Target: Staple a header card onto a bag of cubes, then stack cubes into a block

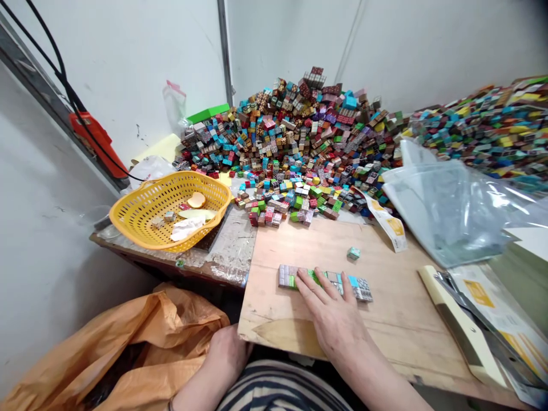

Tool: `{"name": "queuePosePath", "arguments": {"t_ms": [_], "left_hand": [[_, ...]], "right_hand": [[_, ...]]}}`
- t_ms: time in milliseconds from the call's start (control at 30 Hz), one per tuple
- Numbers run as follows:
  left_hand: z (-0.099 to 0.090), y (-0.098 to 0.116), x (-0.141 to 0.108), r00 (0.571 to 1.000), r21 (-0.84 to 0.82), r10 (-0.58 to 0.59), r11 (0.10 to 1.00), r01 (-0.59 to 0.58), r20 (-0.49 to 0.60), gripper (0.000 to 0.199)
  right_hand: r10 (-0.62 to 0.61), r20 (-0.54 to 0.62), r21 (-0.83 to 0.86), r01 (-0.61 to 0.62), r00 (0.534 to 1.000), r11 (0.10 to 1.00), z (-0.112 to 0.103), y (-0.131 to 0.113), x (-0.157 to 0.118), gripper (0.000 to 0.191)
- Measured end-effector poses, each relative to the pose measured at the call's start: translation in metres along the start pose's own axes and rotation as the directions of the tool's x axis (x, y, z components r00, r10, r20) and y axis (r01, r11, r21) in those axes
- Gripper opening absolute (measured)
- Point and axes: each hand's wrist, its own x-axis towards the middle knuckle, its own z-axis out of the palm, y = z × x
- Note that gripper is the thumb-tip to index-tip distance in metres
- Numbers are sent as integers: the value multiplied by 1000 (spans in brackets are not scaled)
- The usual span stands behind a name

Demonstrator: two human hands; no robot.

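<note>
My right hand (336, 314) lies flat with fingers spread over a block of small patterned cubes (363, 289) lined up on the wooden board (274, 319). The cubes show grey, green, blue and white faces, and the fingers cover part of their top. A single teal cube (353, 253) sits apart, just beyond the row. At the board's near left corner is my left hand (229, 351), low beside the edge. Its fingers are hidden under the board, so what it touches cannot be made out.
A big heap of small patterned cubes (299, 137) fills the back, with another pile (483, 125) to the right. On the left stands a yellow basket (128, 220) holding scraps. Clear plastic bags (445, 205) and a cream-handled tool (462, 331) lie right. An orange sack (128, 337) hangs below.
</note>
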Motion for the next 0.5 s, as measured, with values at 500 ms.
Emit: {"name": "queuePosePath", "arguments": {"t_ms": [500], "left_hand": [[-9,3,-3,1000,-79,9,997,-10,-6,25]], "right_hand": [[120,22,188,-122,993,975,-15,38,19,46]]}}
